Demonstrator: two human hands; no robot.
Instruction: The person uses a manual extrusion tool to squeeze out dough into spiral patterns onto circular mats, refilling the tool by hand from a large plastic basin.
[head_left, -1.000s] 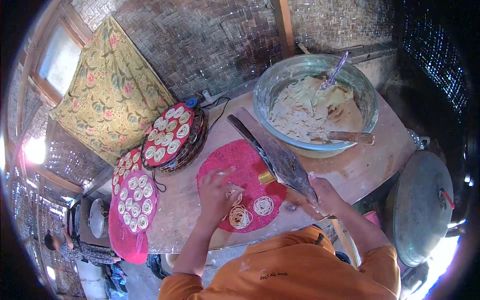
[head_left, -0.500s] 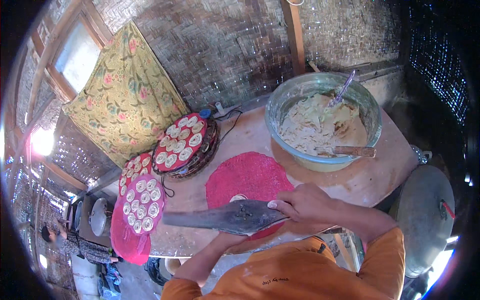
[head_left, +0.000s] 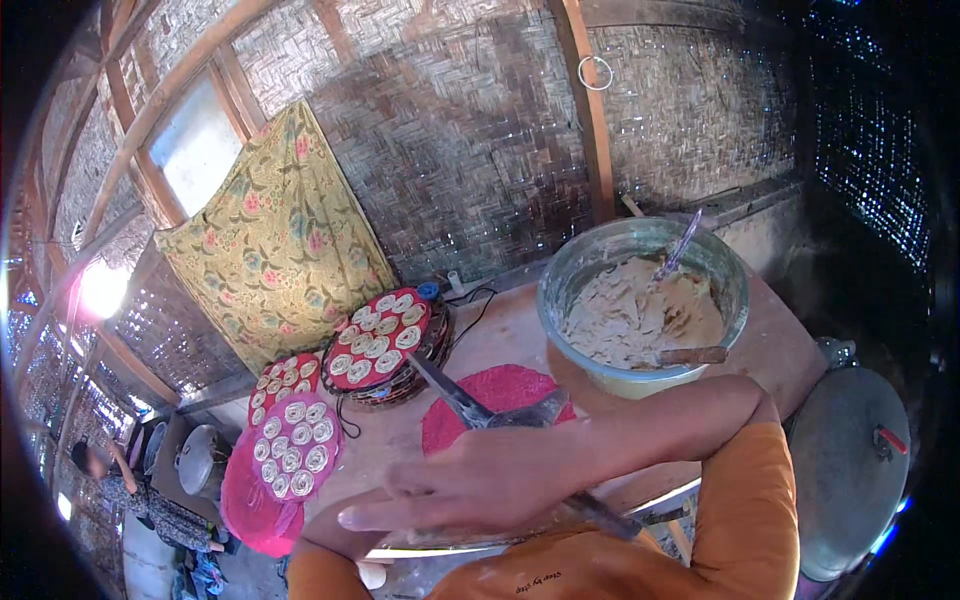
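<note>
A dark wooden press [head_left: 460,398], with two long paddle-like handles now crossed, is held over the table. My right hand [head_left: 490,475] reaches across to the left over it, fingers curled on the press and thumb stretched out; motion blurs it a little. My left hand is hidden beneath the right hand; only its forearm [head_left: 345,525] shows. Under and beyond the press lies a round pink mesh sheet [head_left: 490,385], partly covered by the press and my hand.
A large basin [head_left: 560,330] of pale dough with a purple-handled utensil [head_left: 682,245] and a wooden handle [head_left: 690,356] stands at right. Red sheets with coiled strands [head_left: 380,338] and a pink one [head_left: 295,450] lie left. A big lidded pot [head_left: 850,480] stands far right.
My right hand has swung left across my body, over my left hand. The press handles, lined up before, now cross each other. The view has tilted up slightly.
</note>
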